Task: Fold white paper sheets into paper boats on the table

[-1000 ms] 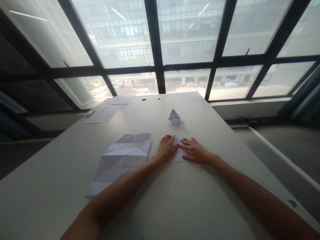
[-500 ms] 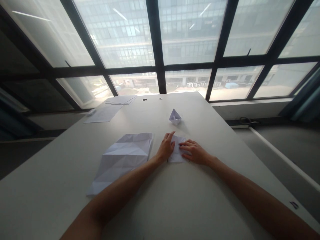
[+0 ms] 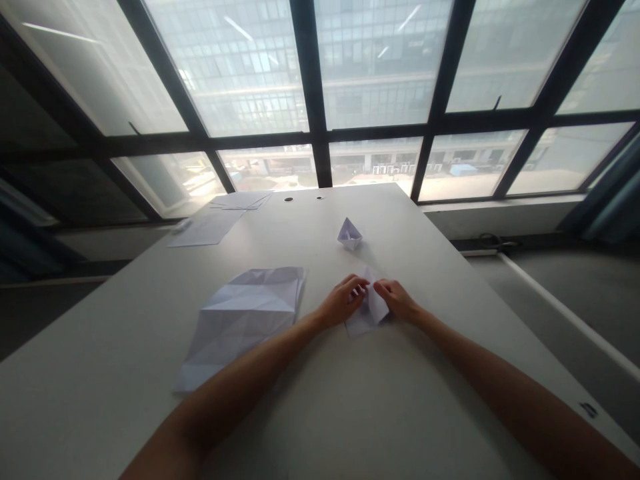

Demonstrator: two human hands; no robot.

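A small folded white paper (image 3: pixel 369 312) is lifted partly off the white table (image 3: pixel 350 400) between my hands. My left hand (image 3: pixel 341 303) pinches its left side, fingers curled. My right hand (image 3: pixel 397 299) pinches its right side, fingers curled too. A finished white paper boat (image 3: pixel 349 233) stands on the table just beyond my hands. A large creased white sheet (image 3: pixel 245 320) lies flat to the left of my left hand.
Several flat sheets of paper (image 3: pixel 220 217) lie at the far left corner of the table. Two small round holes (image 3: pixel 289 199) sit near the far edge. Dark-framed windows (image 3: pixel 320 93) run behind the table. A ledge (image 3: pixel 500 217) runs along the right.
My hands were pressing the small paper flat on the table; now both have curled in and pinched it, raising its edges off the surface.
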